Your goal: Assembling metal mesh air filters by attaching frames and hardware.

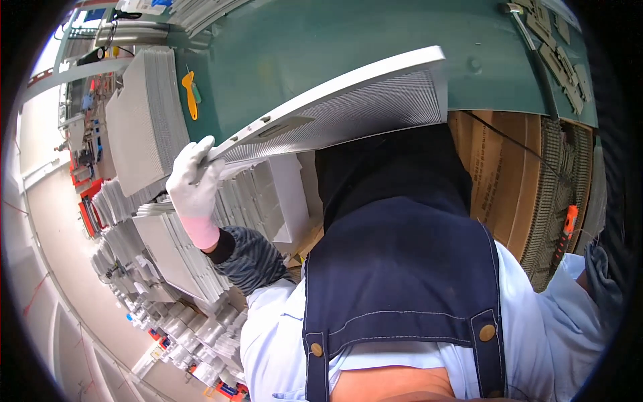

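Left hand (195, 184), white-gloved, clamped on the near-left corner of a flat grey mesh panel (348, 104), lifted clear above the green table (375, 40). Right hand out of view, grip impossible to tell. Judged mid-transfer: stacks of like panels (144, 120) far left, one in hand, not yet set down.

The left hand (194, 187), in a white glove with a pinkish cuff, is raised with fingers curled shut around the corner of the grey mesh panel (348, 107); its forearm, in a dark striped sleeve, slants down from the panel toward the torso; the right hand is hidden at the frame's edge, only its pale blue sleeve showing well below the panel.
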A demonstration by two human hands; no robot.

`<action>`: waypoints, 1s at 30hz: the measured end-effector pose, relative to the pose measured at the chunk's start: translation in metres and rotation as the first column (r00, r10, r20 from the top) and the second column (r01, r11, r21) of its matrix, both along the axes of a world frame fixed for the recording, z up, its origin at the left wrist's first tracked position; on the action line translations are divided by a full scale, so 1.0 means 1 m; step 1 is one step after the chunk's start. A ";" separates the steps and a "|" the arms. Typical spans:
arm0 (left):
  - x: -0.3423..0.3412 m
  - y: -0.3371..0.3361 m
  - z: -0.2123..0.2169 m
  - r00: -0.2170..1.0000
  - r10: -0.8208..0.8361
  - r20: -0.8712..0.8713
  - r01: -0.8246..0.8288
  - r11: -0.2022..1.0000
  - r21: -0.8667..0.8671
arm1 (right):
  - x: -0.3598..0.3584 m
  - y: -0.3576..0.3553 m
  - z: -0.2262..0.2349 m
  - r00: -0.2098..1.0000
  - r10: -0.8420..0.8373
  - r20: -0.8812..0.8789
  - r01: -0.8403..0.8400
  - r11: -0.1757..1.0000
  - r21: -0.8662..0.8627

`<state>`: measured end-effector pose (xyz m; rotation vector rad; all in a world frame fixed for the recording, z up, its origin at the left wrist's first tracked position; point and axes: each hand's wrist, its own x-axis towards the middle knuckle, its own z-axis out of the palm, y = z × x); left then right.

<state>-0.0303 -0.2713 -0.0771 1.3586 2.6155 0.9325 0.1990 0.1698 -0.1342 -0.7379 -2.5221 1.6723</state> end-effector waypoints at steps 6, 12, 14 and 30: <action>-0.003 0.005 -0.014 0.974 -0.036 0.225 0.001 0.989 0.150 | 0.003 0.021 -0.024 0.992 0.041 0.118 -0.056 0.990 0.127; -0.031 -0.015 0.102 0.982 0.091 -0.167 -0.058 0.979 0.197 | 0.037 0.066 0.045 0.977 -0.047 0.208 -0.051 0.896 0.442; -0.073 -0.043 0.140 1.000 -0.014 -0.011 0.018 0.860 0.509 | 0.050 0.077 0.079 0.975 -0.096 0.200 -0.030 0.836 0.548; 0.045 -0.046 -0.072 0.830 -0.257 -0.495 0.327 0.943 0.059 | 0.088 -0.027 -0.047 0.967 -0.188 -0.171 0.246 0.525 0.814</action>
